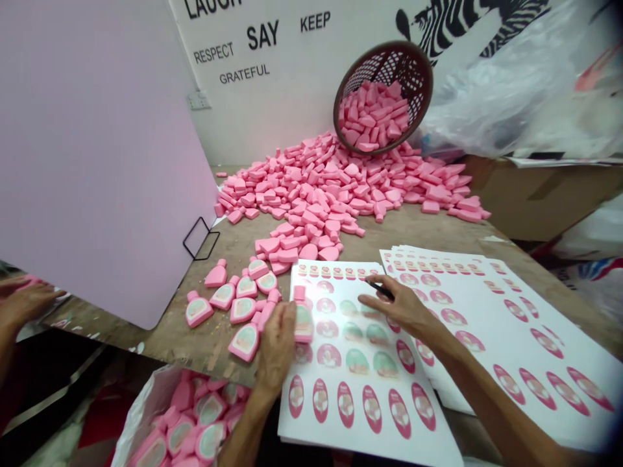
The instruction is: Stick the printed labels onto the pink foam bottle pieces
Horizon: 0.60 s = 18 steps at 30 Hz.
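In the head view, looking down over a wooden tabletop [413, 230], the left hand [276, 353] has its grip closed on a small pink bottle [302, 324], thumb and fingers at its side; the bottle's neck points away from the person, and it is over the left side of a white sticker sheet [341, 438]. The right hand [396, 305] pinches a dark, slim tool [379, 288] between thumb and fingers, above the sheet's upper right part; whether a sticker is on its tip cannot be told. Oval and arched stickers in pink and green line the sheet, and more sheets [467, 285] lie to the right. To the left is a cluster of labelled pink bottles [242, 309], with a white sack [139, 405] of similar ones below the edge. Behind, a heap of plain pink pieces [311, 178] spreads from a tilted brown basket [421, 84]. At far left, partly behind a pale panel [97, 162], is another person's hand [29, 301]. Judging the risks, a small turn of the bottle in the fingertips could set a label crooked, a careless tool tip could crease or tear a sticker, a brushing wrist could shift the loose top sheet, and a nudge at the crowded cluster could push bottles over the near edge
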Each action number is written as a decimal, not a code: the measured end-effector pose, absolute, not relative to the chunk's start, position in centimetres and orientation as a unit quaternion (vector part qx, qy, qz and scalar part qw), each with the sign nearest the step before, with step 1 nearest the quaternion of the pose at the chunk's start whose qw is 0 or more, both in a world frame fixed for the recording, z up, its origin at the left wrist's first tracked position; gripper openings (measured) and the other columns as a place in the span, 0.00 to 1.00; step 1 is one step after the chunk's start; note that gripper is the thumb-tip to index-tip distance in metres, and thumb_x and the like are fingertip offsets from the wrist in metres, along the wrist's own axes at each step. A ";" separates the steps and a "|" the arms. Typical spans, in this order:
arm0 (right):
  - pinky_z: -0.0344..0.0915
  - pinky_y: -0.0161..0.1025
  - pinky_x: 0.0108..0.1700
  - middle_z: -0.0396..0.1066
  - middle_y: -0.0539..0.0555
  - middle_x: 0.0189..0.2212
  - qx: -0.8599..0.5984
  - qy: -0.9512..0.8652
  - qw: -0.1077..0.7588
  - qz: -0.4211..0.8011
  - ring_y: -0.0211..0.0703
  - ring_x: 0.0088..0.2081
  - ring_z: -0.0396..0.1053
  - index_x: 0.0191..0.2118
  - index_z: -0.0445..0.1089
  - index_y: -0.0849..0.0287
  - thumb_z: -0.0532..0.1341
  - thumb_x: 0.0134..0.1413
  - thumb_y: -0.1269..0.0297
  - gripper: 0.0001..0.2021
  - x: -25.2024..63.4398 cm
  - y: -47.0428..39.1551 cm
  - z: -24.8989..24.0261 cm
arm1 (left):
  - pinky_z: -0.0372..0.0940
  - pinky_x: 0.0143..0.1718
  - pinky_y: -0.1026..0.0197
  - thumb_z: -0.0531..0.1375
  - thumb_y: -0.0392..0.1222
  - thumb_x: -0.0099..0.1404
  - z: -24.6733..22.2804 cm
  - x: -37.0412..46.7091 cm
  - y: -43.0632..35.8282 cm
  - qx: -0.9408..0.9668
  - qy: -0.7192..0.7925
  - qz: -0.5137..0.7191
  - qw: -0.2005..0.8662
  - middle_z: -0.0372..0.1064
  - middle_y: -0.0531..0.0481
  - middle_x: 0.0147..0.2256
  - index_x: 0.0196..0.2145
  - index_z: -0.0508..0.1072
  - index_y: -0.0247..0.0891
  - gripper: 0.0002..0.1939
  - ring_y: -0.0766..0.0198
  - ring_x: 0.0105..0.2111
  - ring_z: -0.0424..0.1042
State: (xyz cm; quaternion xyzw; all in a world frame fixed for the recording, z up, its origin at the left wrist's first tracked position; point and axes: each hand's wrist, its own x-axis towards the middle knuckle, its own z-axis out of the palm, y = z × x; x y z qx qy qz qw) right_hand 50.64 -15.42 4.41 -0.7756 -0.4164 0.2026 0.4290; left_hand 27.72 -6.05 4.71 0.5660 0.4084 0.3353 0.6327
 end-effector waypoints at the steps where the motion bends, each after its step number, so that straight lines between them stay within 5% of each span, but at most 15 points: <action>1: 0.69 0.44 0.45 0.74 0.59 0.46 -0.795 -0.416 0.402 0.181 0.52 0.46 0.72 0.47 0.71 0.57 0.65 0.46 0.49 0.24 51.9 -14.0 4.2 | 0.60 0.33 0.62 0.54 0.54 0.65 4.6 26.8 -4.9 0.640 0.448 0.341 0.524 0.63 0.53 0.25 0.29 0.69 0.39 0.16 0.62 0.29 0.64; 5: 0.66 0.43 0.45 0.75 0.59 0.43 -0.871 -0.358 0.303 0.147 0.53 0.46 0.71 0.43 0.73 0.59 0.62 0.50 0.50 0.20 55.8 -6.6 3.7 | 0.62 0.43 0.51 0.53 0.50 0.66 4.6 24.0 -1.2 0.782 0.495 0.349 0.147 0.68 0.43 0.38 0.40 0.73 0.37 0.16 0.50 0.42 0.66; 8: 0.66 0.47 0.42 0.75 0.63 0.37 -0.895 -0.309 0.281 0.158 0.60 0.44 0.71 0.37 0.73 0.64 0.64 0.46 0.46 0.23 56.8 -1.8 3.1 | 0.62 0.48 0.45 0.54 0.47 0.66 4.7 24.0 -1.0 0.790 0.451 0.416 0.017 0.63 0.36 0.47 0.48 0.70 0.33 0.18 0.46 0.50 0.62; 15: 0.69 0.46 0.45 0.68 0.55 0.48 -0.887 -0.273 0.311 0.203 0.43 0.44 0.69 0.51 0.66 0.61 0.58 0.61 0.58 0.16 56.9 1.9 2.3 | 0.67 0.46 0.54 0.54 0.33 0.66 3.6 27.8 -4.8 0.837 0.293 0.447 0.117 0.64 0.40 0.45 0.46 0.69 0.36 0.11 0.56 0.47 0.67; 18: 0.68 0.40 0.38 0.71 0.54 0.39 -0.869 -0.287 0.366 0.170 0.43 0.38 0.70 0.42 0.70 0.64 0.59 0.58 0.56 0.15 57.1 1.0 3.9 | 0.68 0.43 0.58 0.53 0.32 0.67 3.6 29.0 -5.5 0.836 0.269 0.438 0.192 0.65 0.42 0.42 0.44 0.69 0.37 0.10 0.59 0.44 0.69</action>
